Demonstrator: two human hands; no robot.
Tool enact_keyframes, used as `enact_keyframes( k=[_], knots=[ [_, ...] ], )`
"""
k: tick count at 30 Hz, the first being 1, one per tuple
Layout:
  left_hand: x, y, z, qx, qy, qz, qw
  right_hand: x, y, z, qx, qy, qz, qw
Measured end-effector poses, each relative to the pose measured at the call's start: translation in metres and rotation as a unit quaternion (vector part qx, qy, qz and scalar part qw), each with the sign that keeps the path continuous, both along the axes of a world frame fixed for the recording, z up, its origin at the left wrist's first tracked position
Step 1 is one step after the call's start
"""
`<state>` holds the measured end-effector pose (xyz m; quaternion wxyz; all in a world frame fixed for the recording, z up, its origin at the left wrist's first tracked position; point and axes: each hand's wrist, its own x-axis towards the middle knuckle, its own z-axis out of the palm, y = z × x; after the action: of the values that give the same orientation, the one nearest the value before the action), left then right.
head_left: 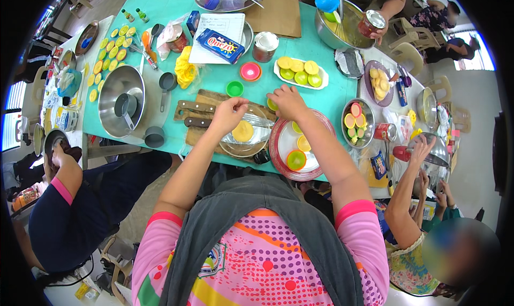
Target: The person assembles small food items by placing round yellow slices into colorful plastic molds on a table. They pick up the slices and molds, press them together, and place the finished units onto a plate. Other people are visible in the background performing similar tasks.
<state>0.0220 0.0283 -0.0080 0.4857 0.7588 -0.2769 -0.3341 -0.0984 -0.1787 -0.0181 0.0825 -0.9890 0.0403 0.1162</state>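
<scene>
Head view: left hand (231,116), fingers pinched together, hangs just above a yellow disc (243,131) on a clear plate (235,148), likely there to keep it off the wooden board (195,138). Right hand's (288,102) fingers curl at a lime-coloured cup (272,104), can't tell if clamped. Knives (197,106) and a red-rimmed plate (275,148) crowd either side on the turquoise worktop (166,12).
</scene>
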Motion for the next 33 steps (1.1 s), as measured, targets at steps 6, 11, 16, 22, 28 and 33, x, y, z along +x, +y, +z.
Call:
enact_keyframes(
  k=[6, 11, 16, 22, 28, 33],
  knots=[
    [-0.001, -0.004, 0.003, -0.021, 0.148, -0.007, 0.989, -0.001, 0.008, 0.018, 0.129, -0.133, -0.109, 0.977],
    [-0.017, -0.016, 0.023, -0.144, 0.335, 0.061, 0.929, -0.014, 0.042, 0.027, 0.534, -0.129, -0.256, 0.796],
    [-0.009, -0.023, 0.018, -0.099, 0.312, -0.010, 0.945, -0.020, 0.058, 0.028, 0.638, -0.124, -0.305, 0.696],
    [-0.004, -0.027, 0.025, 0.011, 0.057, -0.092, 0.994, -0.026, 0.062, 0.005, 0.785, -0.123, -0.310, 0.523],
    [-0.016, -0.039, 0.052, 0.127, -0.118, -0.146, 0.974, -0.033, 0.074, -0.012, 0.864, -0.149, -0.312, 0.365],
    [-0.015, -0.050, 0.039, 0.047, -0.115, -0.185, 0.975, -0.041, 0.056, -0.012, 0.868, -0.162, -0.297, 0.363]
  ],
)
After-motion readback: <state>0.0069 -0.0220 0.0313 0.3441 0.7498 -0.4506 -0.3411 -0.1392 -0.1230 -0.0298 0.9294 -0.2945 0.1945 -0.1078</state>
